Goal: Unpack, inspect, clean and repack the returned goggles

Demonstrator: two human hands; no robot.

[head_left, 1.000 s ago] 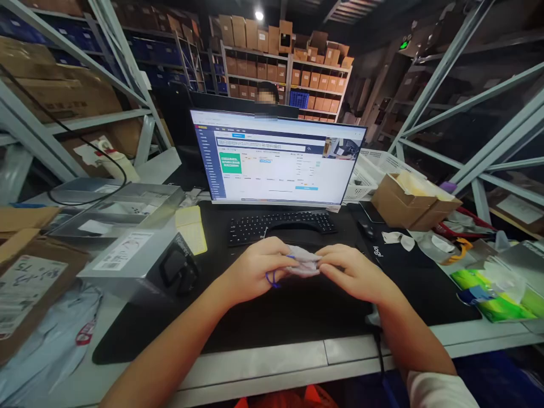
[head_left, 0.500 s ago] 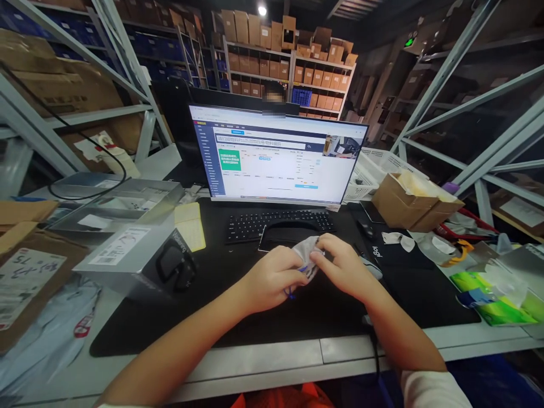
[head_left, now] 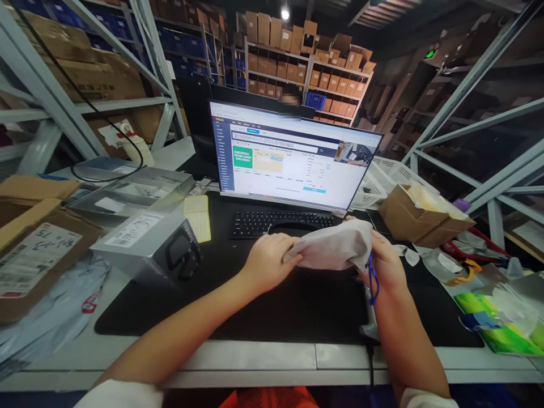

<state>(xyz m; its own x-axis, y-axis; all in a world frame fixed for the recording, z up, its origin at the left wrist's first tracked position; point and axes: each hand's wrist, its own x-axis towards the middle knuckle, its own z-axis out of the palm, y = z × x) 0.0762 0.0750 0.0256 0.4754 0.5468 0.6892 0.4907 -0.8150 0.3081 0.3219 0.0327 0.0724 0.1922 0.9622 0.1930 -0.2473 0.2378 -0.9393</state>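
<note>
A light grey cloth drawstring pouch (head_left: pixel 334 246) stretches sideways between my two hands above the black desk mat (head_left: pixel 272 309). My left hand (head_left: pixel 268 259) pinches its left end between thumb and fingers. At the right end, by the blue cord (head_left: pixel 373 280), my right hand (head_left: pixel 389 265) grips the pouch; some of those fingers are hidden behind the cloth. What the pouch contains, if anything, cannot be seen. Just behind it, a dark curved object (head_left: pixel 293 227) lies at the front of the black keyboard (head_left: pixel 250 224), partly covered by the pouch.
A monitor (head_left: pixel 289 164) stands behind the keyboard. To the left are a grey goggles box (head_left: pixel 144 243), a yellow pad (head_left: pixel 198 218) and an open carton (head_left: pixel 38 249). On the right sit a brown box (head_left: pixel 419 218), white baskets (head_left: pixel 369 187) and a green tissue pack (head_left: pixel 497 323).
The pouch, bunched up between my hands before, is now drawn out lengthwise. My right hand has moved right, and the blue cord now hangs beside it. The view has shifted slightly.
</note>
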